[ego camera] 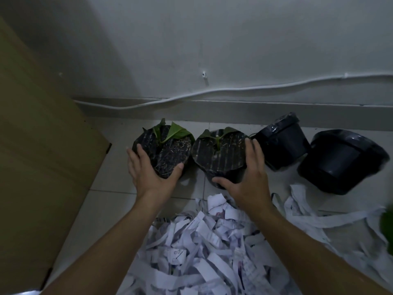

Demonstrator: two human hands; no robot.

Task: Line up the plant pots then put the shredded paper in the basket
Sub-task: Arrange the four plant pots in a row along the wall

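Observation:
Two black plant pots with small green seedlings stand side by side on the tiled floor near the wall. My left hand (150, 172) grips the left pot (168, 150) by its near rim. My right hand (246, 177) wraps the front and right side of the second pot (219, 154). To the right, two more black pots (280, 143) (340, 160) stand in a rough row, tilted in this view, their tops covered with plastic. A heap of white shredded paper (202, 248) lies on the floor just below my hands. No basket is in view.
A large brown cardboard sheet (42, 156) leans along the left side. A white cable (212, 92) runs along the wall above the skirting. Something green (387, 228) shows at the right edge. Loose paper strips spread toward the right pots.

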